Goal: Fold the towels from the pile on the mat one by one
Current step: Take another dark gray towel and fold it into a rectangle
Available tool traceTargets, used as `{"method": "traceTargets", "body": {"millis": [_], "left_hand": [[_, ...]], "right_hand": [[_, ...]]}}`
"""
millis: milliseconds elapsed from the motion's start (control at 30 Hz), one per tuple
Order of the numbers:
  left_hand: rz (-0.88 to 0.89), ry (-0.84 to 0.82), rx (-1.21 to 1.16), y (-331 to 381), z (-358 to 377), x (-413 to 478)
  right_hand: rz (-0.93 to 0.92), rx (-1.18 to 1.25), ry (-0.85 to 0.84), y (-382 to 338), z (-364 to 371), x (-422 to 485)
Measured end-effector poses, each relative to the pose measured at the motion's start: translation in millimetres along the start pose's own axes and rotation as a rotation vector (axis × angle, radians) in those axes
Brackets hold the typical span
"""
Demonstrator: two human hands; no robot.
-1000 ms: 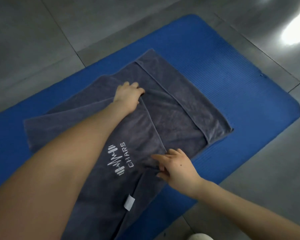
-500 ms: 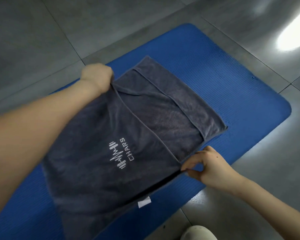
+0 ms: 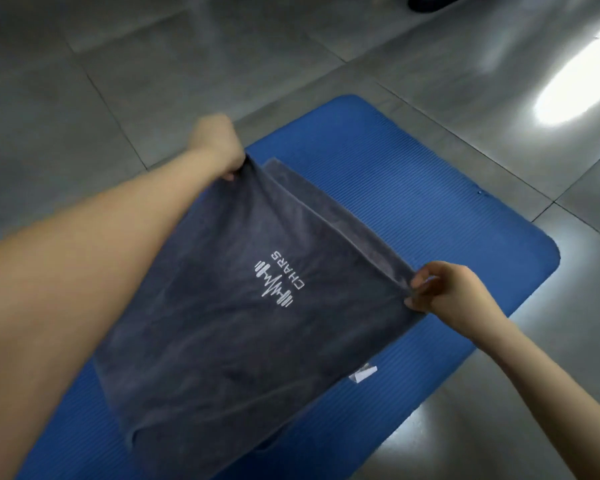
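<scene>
We see the grey towel (image 3: 222, 323), logo up, stretched taut over the blue mat (image 3: 413, 188). Our left hand (image 3: 219, 143) grips its far corner, curled round the cloth; our right hand (image 3: 454, 292) pinches the near corner in its fingers (image 3: 425, 285). Grey floor tiles (image 3: 84, 81) surround the mat.

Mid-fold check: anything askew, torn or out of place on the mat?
Nothing torn or spilled. The grey towel is held by two corners, left hand and right hand gripping them. Only a white label sticks out at its near right edge, and a strip of the lower layer shows past the held edge.
</scene>
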State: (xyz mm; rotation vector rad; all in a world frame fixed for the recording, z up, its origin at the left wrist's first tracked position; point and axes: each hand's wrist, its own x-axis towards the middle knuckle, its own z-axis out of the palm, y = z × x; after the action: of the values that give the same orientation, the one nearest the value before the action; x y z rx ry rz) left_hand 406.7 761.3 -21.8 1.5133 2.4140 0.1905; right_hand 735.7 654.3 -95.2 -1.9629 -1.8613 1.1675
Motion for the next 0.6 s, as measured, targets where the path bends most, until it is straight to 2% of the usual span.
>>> {"method": "traceTargets", "body": {"millis": [67, 133, 167, 233, 300, 333, 467, 600], "left_hand": [[0.008, -0.024, 0.055, -1.9, 30.4, 0.9], [-0.025, -0.029, -0.037, -13.8, 57.6, -7.9], [-0.049, 0.009, -0.100, -22.9, 70.7, -17.7], [-0.121, 0.202, -0.182, -41.5, 98.1, -46.8], [-0.216, 0.375, -0.189, -57.0, 128.7, -75.2], [-0.248, 0.403, -0.178, -63.1, 144.8, -84.2], [-0.247, 0.333, -0.081, -73.5, 193.0, -97.5], [-0.231, 0.302, -0.018, -75.4, 204.7, -96.1]], "right_hand": [[-0.038, -0.356, 0.037, 2.0, 6.7, 17.8], [-0.082, -0.478, 0.103, -5.6, 14.6, 37.3], [-0.104, -0.455, 0.132, -13.1, 18.9, 48.5], [-0.158, -0.335, 0.178, -31.4, 28.1, 74.6], [-0.220, -0.243, 0.211, -53.1, 40.3, 103.2], [-0.244, -0.212, 0.224, -65.5, 47.4, 117.3], [-0.302, -0.191, 0.210, -110.9, 76.7, 174.0], [-0.327, -0.293, 0.181, -149.2, 103.1, 229.4]]}}
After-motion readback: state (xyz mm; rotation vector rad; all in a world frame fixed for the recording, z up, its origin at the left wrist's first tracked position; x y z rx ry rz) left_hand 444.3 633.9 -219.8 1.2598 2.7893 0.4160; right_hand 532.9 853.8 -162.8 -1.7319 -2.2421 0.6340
